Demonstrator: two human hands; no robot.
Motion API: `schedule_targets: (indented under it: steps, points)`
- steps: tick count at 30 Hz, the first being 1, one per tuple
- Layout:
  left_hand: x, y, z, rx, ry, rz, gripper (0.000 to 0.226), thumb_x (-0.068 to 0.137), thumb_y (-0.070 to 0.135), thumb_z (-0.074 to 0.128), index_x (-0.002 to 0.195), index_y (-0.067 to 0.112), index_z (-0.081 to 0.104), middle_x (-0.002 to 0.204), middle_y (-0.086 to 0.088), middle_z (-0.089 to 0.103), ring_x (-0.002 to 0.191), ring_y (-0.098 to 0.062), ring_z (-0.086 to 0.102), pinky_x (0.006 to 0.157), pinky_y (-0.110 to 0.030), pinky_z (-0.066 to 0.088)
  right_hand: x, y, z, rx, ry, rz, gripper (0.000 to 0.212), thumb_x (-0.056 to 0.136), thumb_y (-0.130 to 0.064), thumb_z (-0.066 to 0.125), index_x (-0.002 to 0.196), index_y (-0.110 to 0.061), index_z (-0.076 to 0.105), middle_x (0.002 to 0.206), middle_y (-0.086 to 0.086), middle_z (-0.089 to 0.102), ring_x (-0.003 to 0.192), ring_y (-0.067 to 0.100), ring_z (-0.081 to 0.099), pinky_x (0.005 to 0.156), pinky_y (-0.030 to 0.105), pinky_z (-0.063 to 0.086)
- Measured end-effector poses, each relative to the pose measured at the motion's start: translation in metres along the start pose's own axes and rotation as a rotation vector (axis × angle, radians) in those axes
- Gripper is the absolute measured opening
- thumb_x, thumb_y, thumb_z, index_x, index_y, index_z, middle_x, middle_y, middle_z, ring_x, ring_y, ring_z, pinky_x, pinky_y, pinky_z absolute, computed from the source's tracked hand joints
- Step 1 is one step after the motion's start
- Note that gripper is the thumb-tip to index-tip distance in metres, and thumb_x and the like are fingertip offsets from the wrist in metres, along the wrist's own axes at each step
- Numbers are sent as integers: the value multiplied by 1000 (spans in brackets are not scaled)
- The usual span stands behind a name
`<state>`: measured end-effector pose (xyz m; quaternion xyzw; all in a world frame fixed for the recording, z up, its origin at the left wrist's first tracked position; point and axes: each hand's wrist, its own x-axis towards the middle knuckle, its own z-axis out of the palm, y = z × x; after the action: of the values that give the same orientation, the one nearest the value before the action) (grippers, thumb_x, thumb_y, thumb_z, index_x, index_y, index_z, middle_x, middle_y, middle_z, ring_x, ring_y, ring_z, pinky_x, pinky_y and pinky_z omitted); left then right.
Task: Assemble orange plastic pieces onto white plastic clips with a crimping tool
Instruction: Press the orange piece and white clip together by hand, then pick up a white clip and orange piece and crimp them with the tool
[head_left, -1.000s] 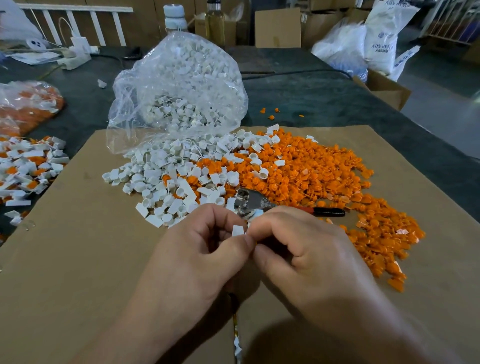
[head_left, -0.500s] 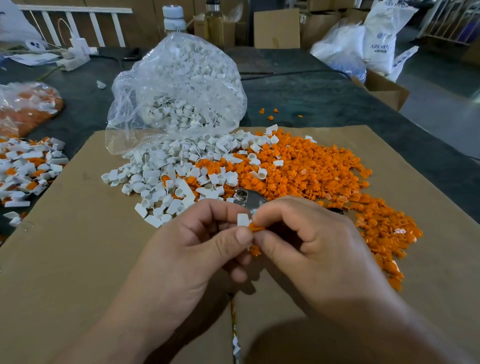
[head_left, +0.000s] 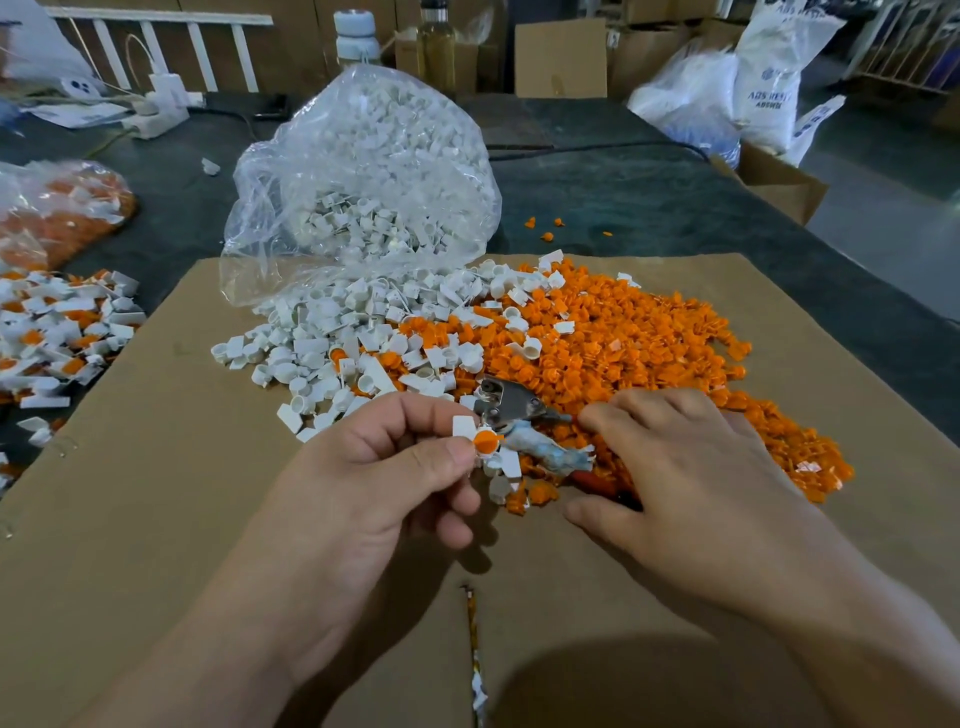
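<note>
Pinched the white clip (head_left: 461, 426) between thumb and forefinger of the left hand (head_left: 374, 467), just above the cardboard (head_left: 156, 493), with the orange piece (head_left: 487, 441) already seated in it but, by the look of it, not yet crimped. Laid the right hand (head_left: 691, 483) over the handles of the crimping tool (head_left: 506, 402) just beyond, fingers spread and loosely bent, closed round nothing visible.

Judged this assembly half done, the squeeze outstanding. Left far more ahead: heaps of loose white clips (head_left: 337, 343) and loose orange pieces (head_left: 623, 353), then a bag (head_left: 363, 171) mostly full. Noted a heap of finished ones (head_left: 57, 332) at far left.

Half a second before, had both hands meeting at the clip; since took the right off toward the tool.
</note>
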<state>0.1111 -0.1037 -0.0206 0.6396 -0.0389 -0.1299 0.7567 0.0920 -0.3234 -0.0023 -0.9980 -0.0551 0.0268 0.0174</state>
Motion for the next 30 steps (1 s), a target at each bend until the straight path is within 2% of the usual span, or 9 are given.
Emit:
schedule_targets:
  steps: [6, 10, 14, 17, 19, 20, 23, 28, 30]
  points:
    - [0, 7, 0, -166, -15, -35, 23, 64, 17, 77, 85, 10, 76, 69, -12, 63, 55, -15, 59, 45, -22, 49, 5, 7, -1, -31, -37, -12, 77, 74, -79, 22, 143, -45, 17, 141, -22, 39, 130, 14, 23, 105, 39, 26]
    - [0, 8, 1, -185, -3, -36, 23, 63, 18, 73, 85, 10, 77, 67, -10, 62, 55, -15, 58, 44, -22, 49, 9, 2, 0, -79, 76, -11, 54, 83, -64, 33, 132, -42, 37, 118, -20, 55, 113, 14, 37, 94, 38, 28]
    - [1, 9, 1, -195, 31, -30, 21, 62, 18, 74, 81, 12, 78, 65, -9, 61, 53, -14, 58, 42, -22, 48, 12, 1, 0, -18, 237, 42, 53, 76, -56, 25, 115, -33, 52, 93, -11, 59, 91, 17, 46, 83, 37, 32]
    - [2, 9, 0, -199, 43, -2, 14, 65, 16, 72, 78, 15, 77, 66, -8, 60, 54, -14, 57, 42, -22, 47, 10, 5, -7, 249, 344, 46, 48, 81, -56, 35, 115, -29, 53, 95, -11, 57, 81, 10, 47, 69, 26, 37]
    - [2, 9, -2, -193, 54, 28, 12, 68, 15, 71, 78, 16, 77, 67, -6, 60, 55, -14, 57, 43, -21, 47, 6, 8, -10, 374, 358, 30, 39, 81, -61, 45, 114, -41, 49, 97, -22, 53, 81, 2, 49, 64, 12, 32]
    - [2, 9, -3, -183, 61, 44, 11, 69, 15, 71, 78, 17, 77, 66, -6, 60, 56, -14, 57, 43, -21, 47, 4, 9, -11, 389, 343, 6, 34, 79, -63, 48, 109, -47, 47, 95, -26, 53, 86, -2, 50, 62, 10, 33]
    - [3, 11, -8, -113, 76, 95, 12, 69, 11, 78, 80, 17, 76, 67, -7, 60, 57, -14, 57, 45, -21, 47, -3, 12, -14, 367, 264, -81, 31, 76, -62, 52, 103, -49, 50, 95, -29, 53, 95, -8, 49, 64, 10, 37]
    - [6, 10, -13, -76, 101, 168, 13, 77, 17, 66, 84, 18, 77, 70, -5, 61, 58, -13, 57, 46, -22, 46, -6, 10, -21, 351, 175, -177, 33, 75, -59, 55, 107, -48, 52, 98, -27, 55, 95, -3, 52, 72, 18, 43]
    - [6, 8, -14, -44, 112, 187, 15, 79, 18, 64, 87, 18, 77, 70, -3, 61, 59, -13, 57, 47, -22, 46, -7, 7, -23, 345, 157, -212, 31, 77, -60, 54, 105, -47, 54, 95, -26, 57, 92, -4, 51, 77, 16, 40]
